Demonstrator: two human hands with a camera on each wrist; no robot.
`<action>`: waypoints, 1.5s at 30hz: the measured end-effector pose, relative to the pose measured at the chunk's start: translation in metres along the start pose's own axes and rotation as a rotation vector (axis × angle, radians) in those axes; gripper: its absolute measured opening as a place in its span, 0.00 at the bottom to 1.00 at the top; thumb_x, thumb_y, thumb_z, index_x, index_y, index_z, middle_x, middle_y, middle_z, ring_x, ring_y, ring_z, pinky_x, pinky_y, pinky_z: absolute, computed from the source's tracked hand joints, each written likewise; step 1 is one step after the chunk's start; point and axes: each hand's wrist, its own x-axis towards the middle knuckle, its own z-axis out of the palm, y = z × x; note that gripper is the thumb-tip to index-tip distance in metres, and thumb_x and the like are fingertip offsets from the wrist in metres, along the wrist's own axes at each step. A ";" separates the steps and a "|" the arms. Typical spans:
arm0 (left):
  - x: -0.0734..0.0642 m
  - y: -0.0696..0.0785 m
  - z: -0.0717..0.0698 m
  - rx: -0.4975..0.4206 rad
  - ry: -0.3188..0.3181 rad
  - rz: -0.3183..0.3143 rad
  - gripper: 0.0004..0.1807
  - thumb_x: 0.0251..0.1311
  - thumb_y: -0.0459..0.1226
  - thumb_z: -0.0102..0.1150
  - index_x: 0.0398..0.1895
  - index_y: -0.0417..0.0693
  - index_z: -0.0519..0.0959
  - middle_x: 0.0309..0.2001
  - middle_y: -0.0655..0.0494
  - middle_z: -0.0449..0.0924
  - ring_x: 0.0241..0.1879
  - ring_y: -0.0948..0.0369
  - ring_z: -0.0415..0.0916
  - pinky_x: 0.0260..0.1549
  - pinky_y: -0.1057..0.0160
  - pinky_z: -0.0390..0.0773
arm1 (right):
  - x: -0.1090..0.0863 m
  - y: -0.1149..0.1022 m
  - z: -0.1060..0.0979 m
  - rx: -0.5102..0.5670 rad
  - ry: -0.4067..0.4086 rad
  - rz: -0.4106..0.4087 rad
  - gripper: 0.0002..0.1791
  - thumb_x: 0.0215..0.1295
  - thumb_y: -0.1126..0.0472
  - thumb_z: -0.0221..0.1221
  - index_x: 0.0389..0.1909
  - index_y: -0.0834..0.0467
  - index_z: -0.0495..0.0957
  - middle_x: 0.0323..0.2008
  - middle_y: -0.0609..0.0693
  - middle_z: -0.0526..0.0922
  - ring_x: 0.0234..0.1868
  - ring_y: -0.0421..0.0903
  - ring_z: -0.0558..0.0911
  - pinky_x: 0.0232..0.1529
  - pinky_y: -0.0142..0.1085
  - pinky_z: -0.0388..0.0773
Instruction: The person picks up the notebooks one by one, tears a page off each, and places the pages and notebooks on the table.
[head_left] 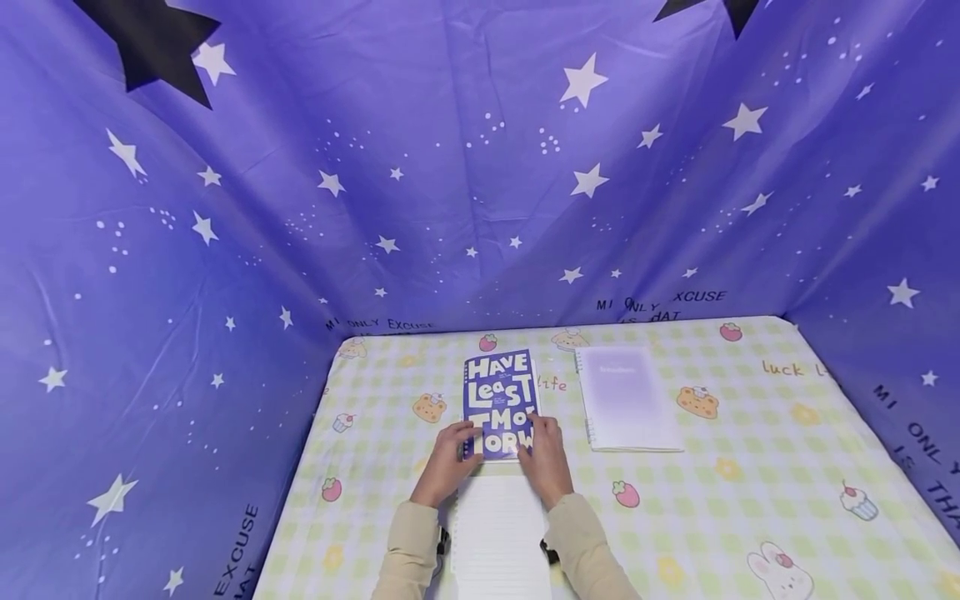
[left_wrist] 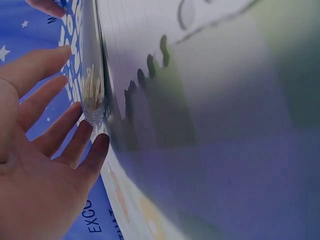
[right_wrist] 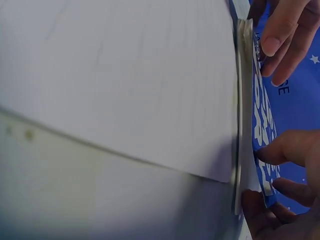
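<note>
A blue spiral notebook point(head_left: 498, 400) with large cream letters lies on the table, its binding toward the left. My left hand point(head_left: 452, 457) is at that bound side; the left wrist view shows its fingers point(left_wrist: 92, 160) spread, with tips against the spiral. My right hand point(head_left: 547, 460) holds the opposite edge near the lower corner, thumb on the cover and other fingers point(right_wrist: 252, 205) curled at the page edges. Directly in front of the blue notebook, between my forearms, lies a white lined page point(head_left: 501, 533), with binding holes along its left side.
To the right lies a pale lilac spiral notebook point(head_left: 633, 400), closed. A green-and-white checked cloth point(head_left: 750, 483) with cartoon prints covers the table. Purple star-patterned curtains point(head_left: 480, 167) hang behind it and at both sides.
</note>
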 end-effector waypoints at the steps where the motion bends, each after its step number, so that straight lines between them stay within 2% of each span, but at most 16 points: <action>1: 0.000 0.000 0.001 0.012 -0.001 0.008 0.22 0.59 0.33 0.67 0.58 0.40 0.79 0.65 0.41 0.70 0.68 0.43 0.63 0.66 0.44 0.68 | 0.000 0.001 0.001 -0.002 -0.007 0.008 0.31 0.59 0.69 0.64 0.65 0.68 0.69 0.57 0.65 0.70 0.60 0.60 0.70 0.64 0.52 0.72; 6: 0.001 0.000 0.003 0.082 -0.003 0.017 0.22 0.58 0.33 0.69 0.56 0.40 0.80 0.66 0.42 0.70 0.67 0.44 0.63 0.64 0.46 0.71 | -0.001 0.005 0.004 -0.017 -0.018 0.014 0.31 0.57 0.69 0.64 0.64 0.70 0.70 0.59 0.66 0.68 0.62 0.61 0.67 0.66 0.53 0.70; 12: 0.001 0.001 0.006 0.186 0.029 0.022 0.22 0.55 0.33 0.71 0.54 0.39 0.82 0.65 0.43 0.72 0.66 0.45 0.65 0.65 0.48 0.70 | -0.001 0.007 0.007 -0.028 -0.012 0.008 0.30 0.58 0.69 0.64 0.62 0.72 0.71 0.61 0.66 0.66 0.63 0.61 0.66 0.67 0.53 0.68; 15: 0.002 0.003 0.007 0.240 0.032 0.052 0.22 0.54 0.33 0.72 0.53 0.39 0.82 0.65 0.43 0.72 0.67 0.45 0.66 0.66 0.46 0.69 | -0.001 0.008 0.008 -0.048 0.001 -0.009 0.28 0.58 0.68 0.65 0.60 0.73 0.73 0.63 0.66 0.65 0.63 0.61 0.65 0.67 0.54 0.68; 20: 0.003 0.005 0.008 0.336 0.003 0.109 0.23 0.53 0.35 0.73 0.53 0.41 0.83 0.66 0.42 0.72 0.70 0.44 0.64 0.67 0.43 0.66 | 0.000 0.009 0.007 -0.116 0.002 -0.029 0.28 0.58 0.65 0.65 0.59 0.70 0.75 0.64 0.67 0.66 0.62 0.61 0.65 0.66 0.55 0.67; 27: 0.005 0.006 0.011 0.369 -0.006 0.090 0.22 0.54 0.36 0.72 0.54 0.43 0.83 0.67 0.43 0.72 0.71 0.45 0.64 0.67 0.44 0.68 | 0.000 0.010 0.005 -0.126 -0.006 -0.038 0.27 0.59 0.64 0.65 0.59 0.68 0.76 0.63 0.66 0.68 0.62 0.61 0.65 0.65 0.55 0.67; 39: 0.006 0.012 0.017 0.477 -0.020 0.120 0.22 0.55 0.35 0.71 0.55 0.44 0.82 0.65 0.43 0.75 0.69 0.45 0.66 0.69 0.46 0.65 | -0.001 0.010 -0.003 -0.127 -0.026 -0.038 0.27 0.59 0.64 0.64 0.61 0.67 0.76 0.64 0.66 0.68 0.62 0.61 0.65 0.66 0.53 0.68; 45: 0.007 0.016 0.016 0.455 -0.012 0.085 0.22 0.53 0.35 0.73 0.53 0.46 0.83 0.63 0.45 0.76 0.69 0.47 0.66 0.70 0.46 0.64 | 0.001 0.012 -0.008 -0.119 -0.044 -0.063 0.25 0.59 0.65 0.65 0.58 0.67 0.77 0.62 0.64 0.70 0.60 0.59 0.68 0.64 0.52 0.71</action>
